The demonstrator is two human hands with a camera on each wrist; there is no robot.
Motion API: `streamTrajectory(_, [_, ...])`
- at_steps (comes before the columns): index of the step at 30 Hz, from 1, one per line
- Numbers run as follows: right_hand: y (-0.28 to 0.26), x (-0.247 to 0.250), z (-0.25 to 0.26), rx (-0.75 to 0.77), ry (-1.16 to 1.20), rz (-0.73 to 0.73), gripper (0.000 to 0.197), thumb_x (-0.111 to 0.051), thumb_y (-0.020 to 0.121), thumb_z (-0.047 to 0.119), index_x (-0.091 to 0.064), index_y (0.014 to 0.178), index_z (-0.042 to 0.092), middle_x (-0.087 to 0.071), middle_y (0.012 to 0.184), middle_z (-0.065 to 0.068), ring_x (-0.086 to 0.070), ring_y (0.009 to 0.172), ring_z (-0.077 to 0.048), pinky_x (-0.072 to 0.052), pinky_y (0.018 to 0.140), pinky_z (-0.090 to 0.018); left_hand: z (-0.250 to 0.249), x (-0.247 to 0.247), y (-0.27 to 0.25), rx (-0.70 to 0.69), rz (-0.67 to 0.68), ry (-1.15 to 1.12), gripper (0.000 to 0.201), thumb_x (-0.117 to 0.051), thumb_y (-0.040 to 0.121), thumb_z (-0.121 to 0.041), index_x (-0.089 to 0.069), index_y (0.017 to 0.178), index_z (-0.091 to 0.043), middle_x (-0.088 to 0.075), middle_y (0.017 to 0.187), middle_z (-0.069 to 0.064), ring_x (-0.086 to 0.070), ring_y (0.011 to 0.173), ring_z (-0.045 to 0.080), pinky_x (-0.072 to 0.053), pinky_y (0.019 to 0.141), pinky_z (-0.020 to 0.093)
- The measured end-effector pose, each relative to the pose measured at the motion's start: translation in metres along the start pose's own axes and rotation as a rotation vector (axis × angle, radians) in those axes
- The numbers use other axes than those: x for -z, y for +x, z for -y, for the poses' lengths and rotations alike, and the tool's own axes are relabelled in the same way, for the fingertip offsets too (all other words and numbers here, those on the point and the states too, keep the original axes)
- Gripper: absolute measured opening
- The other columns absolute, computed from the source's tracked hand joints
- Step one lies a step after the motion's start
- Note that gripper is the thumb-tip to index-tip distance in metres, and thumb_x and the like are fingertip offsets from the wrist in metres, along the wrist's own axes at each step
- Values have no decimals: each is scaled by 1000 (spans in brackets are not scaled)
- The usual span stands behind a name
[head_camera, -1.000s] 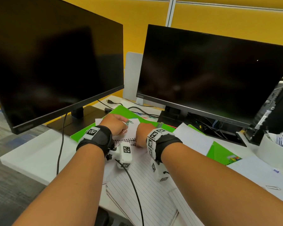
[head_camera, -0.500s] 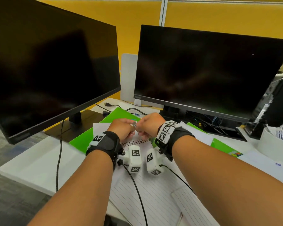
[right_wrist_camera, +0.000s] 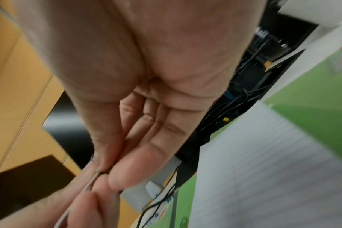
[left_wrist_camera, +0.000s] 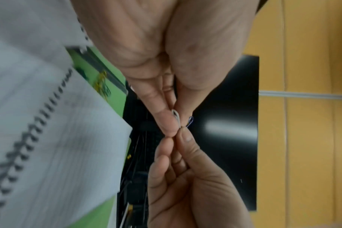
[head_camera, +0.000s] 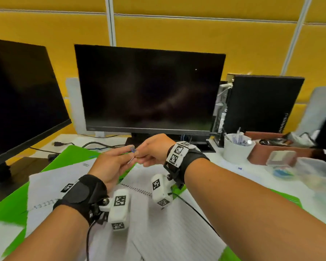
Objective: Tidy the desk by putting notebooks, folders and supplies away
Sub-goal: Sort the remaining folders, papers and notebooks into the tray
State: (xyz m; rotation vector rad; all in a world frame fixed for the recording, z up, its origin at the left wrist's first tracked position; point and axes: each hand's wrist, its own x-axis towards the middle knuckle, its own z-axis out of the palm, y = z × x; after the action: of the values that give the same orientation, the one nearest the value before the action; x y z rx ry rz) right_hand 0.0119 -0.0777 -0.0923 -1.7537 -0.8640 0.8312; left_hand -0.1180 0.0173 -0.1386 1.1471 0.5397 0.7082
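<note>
Both hands are raised above the desk and meet fingertip to fingertip. My left hand (head_camera: 128,152) pinches small paper clips (head_camera: 132,150), one blue and one pale (left_wrist_camera: 176,115), between thumb and fingers. My right hand (head_camera: 140,156) pinches the same clips from the other side; in the right wrist view a thin pale clip wire (right_wrist_camera: 90,182) runs out from its thumb and forefinger (right_wrist_camera: 105,171). Below the hands lie an open spiral notebook (head_camera: 158,213), loose white sheets (head_camera: 55,178) and green folders (head_camera: 72,157).
Two dark monitors (head_camera: 149,91) stand at the back, a black computer case (head_camera: 262,104) to the right. A white cup (head_camera: 235,151) with supplies, a brown tray (head_camera: 267,149) and a clear plastic box (head_camera: 316,172) sit at the right. Cables (head_camera: 94,145) run under the monitors.
Both hands have lifted off the notebook and come together in the air with the clips between them. The head view has swung up and to the right.
</note>
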Motion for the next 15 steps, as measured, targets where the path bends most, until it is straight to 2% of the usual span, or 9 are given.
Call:
streamTrajectory(3, [-20,44,-10,1,85,-23,12,-73,91,2,-72,102,0,-72,87,-17,-69,72,-17,-63,73,-30,0,-42,0,-13,99,79,24,-63,95,4,-72,112,-9,-78,104,7,-74,97,18,-60,77,19])
streamTrajectory(5, [-35,74,-19,-6,130,-66,15,-72,91,1,-71,106,0,-71,86,-18,-69,72,-18,-63,74,-31,1,-75,2,-14,167,161,24,-64,93,4,-73,110,-10,-78,103,8,-74,95,19,-61,78,20])
streamTrajectory(8, [-61,121,-36,-13,184,-148,10,-71,92,-1,-69,100,4,-68,79,-13,-69,68,-18,-62,67,-30,3,-130,5,-25,308,336,24,-68,90,6,-76,106,-10,-78,99,10,-73,80,18,-59,67,17])
streamTrajectory(10, [-78,153,-51,-12,214,-209,9,-69,93,-1,-67,97,6,-67,77,-11,-68,68,-18,-61,70,-31,8,-169,7,-32,384,444,23,-70,88,7,-76,103,-9,-77,91,11,-72,70,16,-56,60,17])
streamTrajectory(12, [-96,183,-67,-19,248,-262,8,-67,95,-1,-67,102,4,-67,78,-11,-68,68,-17,-62,74,-33,16,-206,8,-24,448,517,20,-71,86,8,-75,101,-5,-74,86,12,-72,66,16,-55,58,17])
streamTrajectory(15, [-123,223,-94,-37,328,-354,14,-66,96,2,-69,109,1,-67,78,-10,-68,67,-17,-62,70,-31,35,-259,6,13,542,556,19,-72,85,10,-70,101,-1,-70,82,13,-72,65,19,-55,56,19])
